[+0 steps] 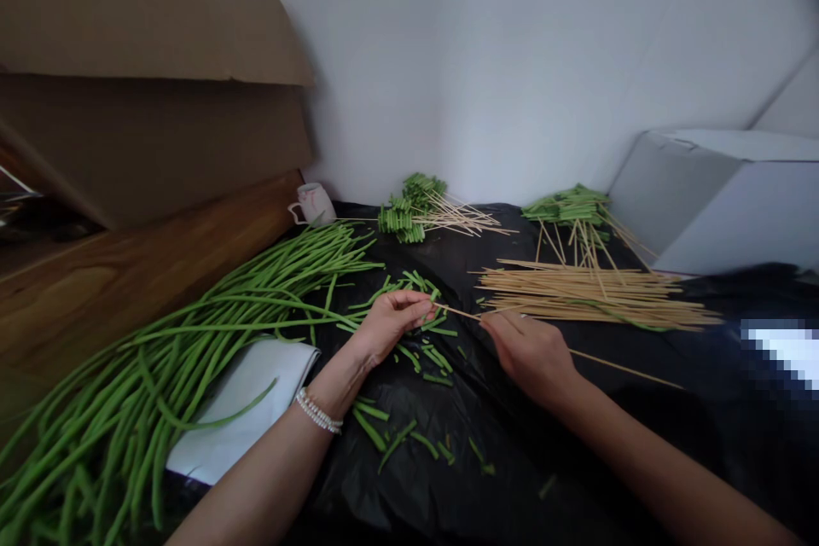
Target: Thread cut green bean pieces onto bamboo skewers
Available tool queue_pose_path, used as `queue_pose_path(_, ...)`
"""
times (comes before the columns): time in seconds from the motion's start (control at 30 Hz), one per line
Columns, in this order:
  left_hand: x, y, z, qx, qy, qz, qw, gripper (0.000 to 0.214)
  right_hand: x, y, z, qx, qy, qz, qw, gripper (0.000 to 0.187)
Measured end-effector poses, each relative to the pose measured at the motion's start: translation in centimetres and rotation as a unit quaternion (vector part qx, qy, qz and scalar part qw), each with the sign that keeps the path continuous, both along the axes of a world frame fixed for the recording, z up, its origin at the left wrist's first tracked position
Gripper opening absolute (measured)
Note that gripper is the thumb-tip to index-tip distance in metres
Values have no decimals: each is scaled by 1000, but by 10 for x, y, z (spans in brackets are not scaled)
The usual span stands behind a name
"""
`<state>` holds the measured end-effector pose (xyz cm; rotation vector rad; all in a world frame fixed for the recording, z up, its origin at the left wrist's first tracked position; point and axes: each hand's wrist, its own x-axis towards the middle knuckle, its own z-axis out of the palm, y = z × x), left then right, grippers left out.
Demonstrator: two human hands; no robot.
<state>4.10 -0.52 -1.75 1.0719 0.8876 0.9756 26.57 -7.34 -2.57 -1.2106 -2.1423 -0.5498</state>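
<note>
My left hand (pixel 392 322), with a beaded bracelet at the wrist, is closed in a pinch on a short piece of green bean (pixel 434 295). A thin bamboo skewer (pixel 457 311) has its tip at those fingertips. My right hand (pixel 530 351) is closed around the skewer, whose other end sticks out behind it to the right. Beneath and in front of my left hand, cut green bean pieces (pixel 438 358) lie scattered. Long whole green beans (pixel 211 328) are heaped to the left, partly over a white sheet (pixel 246 401). Right of centre lies a pile of bare skewers (pixel 595 294).
Skewers loaded with bean pieces lie in a left bunch (pixel 403 220) and a right bunch (pixel 569 206) near the wall. A mug (pixel 315 205) stands beside a big cardboard box (pixel 153 136). At right is a white box (pixel 729 196). Black plastic sheeting (pixel 512 478) covers the work surface.
</note>
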Motion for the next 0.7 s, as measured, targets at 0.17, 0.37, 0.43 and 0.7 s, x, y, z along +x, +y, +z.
queue_pose_path(0.17, -12, 8, 4, 160, 203, 29, 965, 29, 5, 2, 4, 26, 8, -36, 999, 18)
queue_pose_path(0.37, -23, 10, 5, 304, 440, -40, 844, 18, 9, 5, 6, 39, 10, -56, 998, 20)
queue_pose_path(0.43, -24, 10, 3, 319, 454, -70, 829, 16, 9, 5, 6, 40, 9, -57, 998, 20)
queue_pose_path(0.7, -25, 11, 7, 303, 426, -35, 852, 8, 6, 3, 6, 22, 13, -40, 999, 19)
